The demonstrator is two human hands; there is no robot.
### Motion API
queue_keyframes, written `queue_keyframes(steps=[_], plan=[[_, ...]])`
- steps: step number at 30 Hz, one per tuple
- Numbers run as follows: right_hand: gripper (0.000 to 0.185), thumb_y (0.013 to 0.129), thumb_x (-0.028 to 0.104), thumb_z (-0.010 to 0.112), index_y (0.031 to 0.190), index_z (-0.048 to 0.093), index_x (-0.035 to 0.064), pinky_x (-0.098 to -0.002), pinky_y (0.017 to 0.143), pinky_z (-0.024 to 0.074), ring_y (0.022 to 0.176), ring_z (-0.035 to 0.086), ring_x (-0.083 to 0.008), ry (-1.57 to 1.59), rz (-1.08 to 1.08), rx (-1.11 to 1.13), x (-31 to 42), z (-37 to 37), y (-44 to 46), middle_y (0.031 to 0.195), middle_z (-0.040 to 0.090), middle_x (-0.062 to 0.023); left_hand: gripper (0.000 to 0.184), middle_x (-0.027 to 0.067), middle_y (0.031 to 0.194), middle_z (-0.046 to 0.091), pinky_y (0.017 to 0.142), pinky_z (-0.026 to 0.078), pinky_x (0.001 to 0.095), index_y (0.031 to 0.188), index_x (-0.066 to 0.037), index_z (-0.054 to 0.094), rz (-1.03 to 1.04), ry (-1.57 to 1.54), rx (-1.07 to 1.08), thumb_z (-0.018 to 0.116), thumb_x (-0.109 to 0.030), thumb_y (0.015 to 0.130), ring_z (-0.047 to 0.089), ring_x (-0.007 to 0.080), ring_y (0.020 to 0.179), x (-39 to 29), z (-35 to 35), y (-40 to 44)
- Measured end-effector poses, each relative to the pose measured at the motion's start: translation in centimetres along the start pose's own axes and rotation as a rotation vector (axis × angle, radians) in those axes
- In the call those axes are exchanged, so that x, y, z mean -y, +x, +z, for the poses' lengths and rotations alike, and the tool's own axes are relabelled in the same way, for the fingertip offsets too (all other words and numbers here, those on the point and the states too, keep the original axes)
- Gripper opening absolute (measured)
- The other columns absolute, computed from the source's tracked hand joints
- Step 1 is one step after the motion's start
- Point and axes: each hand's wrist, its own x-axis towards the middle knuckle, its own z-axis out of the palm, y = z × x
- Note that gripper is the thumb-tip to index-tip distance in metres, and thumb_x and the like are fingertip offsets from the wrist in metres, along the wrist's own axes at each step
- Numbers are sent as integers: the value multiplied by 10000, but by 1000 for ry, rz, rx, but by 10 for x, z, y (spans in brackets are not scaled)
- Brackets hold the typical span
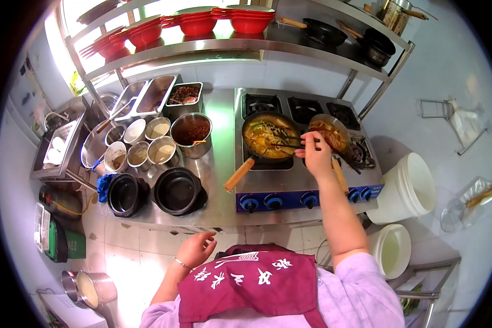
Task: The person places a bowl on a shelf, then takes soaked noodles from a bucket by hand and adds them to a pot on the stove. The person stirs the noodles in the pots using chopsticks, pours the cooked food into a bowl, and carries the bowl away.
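Observation:
Black chopsticks [283, 140] are held in my right hand [315, 152], its fingers pinched around them. Their tips reach into a dark pan [255, 155] of noodles in yellowish broth [261, 143], on the front left burner of the stove [306, 180]. This pan's wooden handle [239, 175] points toward me. Just beyond my right hand, partly hidden by it, is a second pan [333, 130] with reddish-brown food. Low in front of the counter hangs my left hand [197, 249], fingers loosely stretched, holding nothing.
Two black clay pots [179, 190] stand at the counter's front edge. Behind them are several metal bowls [162, 150] and a pot of dark red sauce [191, 131]. Red bowls [197, 23] line the shelf [213, 46] above. White buckets [407, 186] stand right of the stove.

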Motion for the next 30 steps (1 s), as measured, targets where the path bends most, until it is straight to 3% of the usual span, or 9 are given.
queue_keyframes(steps=[6, 15, 20, 24, 26, 30], plan=[[352, 983, 329, 387, 960, 483, -10, -329, 625, 556, 695, 654, -224, 454, 155, -349, -31, 9, -3, 810, 567, -133, 309, 107, 923, 659, 685, 510, 345, 1102, -60, 602, -11, -17, -14, 604, -214, 834, 639, 242, 731, 4, -2, -2], [366, 978, 338, 391, 917, 481, -11, -345, 647, 577, 674, 659, -275, 625, 65, -460, -30, -22, -2, 815, 600, -174, 312, 110, 929, 659, 684, 510, 347, 1107, -58, 598, -22, 13, -2, 599, -216, 839, 639, 246, 732, 4, 1, 0], [369, 979, 342, 389, 921, 481, -10, -332, 634, 573, 674, 659, -271, 603, 13, -464, 1, -27, -5, 822, 594, -165, 317, 114, 926, 658, 683, 508, 351, 1106, -47, 595, -10, -8, 20, 603, -213, 835, 640, 251, 734, 2, 0, 4], [366, 982, 340, 385, 963, 485, -11, -312, 620, 563, 681, 659, -242, 465, 3, -333, -1, -21, -8, 840, 574, -140, 316, 117, 920, 658, 682, 509, 351, 1105, -45, 594, 1, -5, 21, 604, -208, 834, 641, 252, 734, 0, 2, 4], [345, 983, 320, 392, 981, 496, -8, -292, 597, 554, 674, 657, -212, 311, 10, -159, 1, -19, -15, 831, 569, -119, 306, 134, 911, 667, 661, 516, 332, 1106, -32, 593, 20, 10, 8, 601, -177, 837, 653, 245, 725, -2, 2, 3], [296, 988, 267, 389, 958, 517, 2, -266, 585, 543, 652, 650, -174, 216, -38, -171, 9, -28, -15, 830, 572, -102, 310, 118, 915, 658, 680, 512, 349, 1103, -60, 599, -19, -5, 14, 604, -210, 832, 646, 251, 733, 3, 3, 1]])
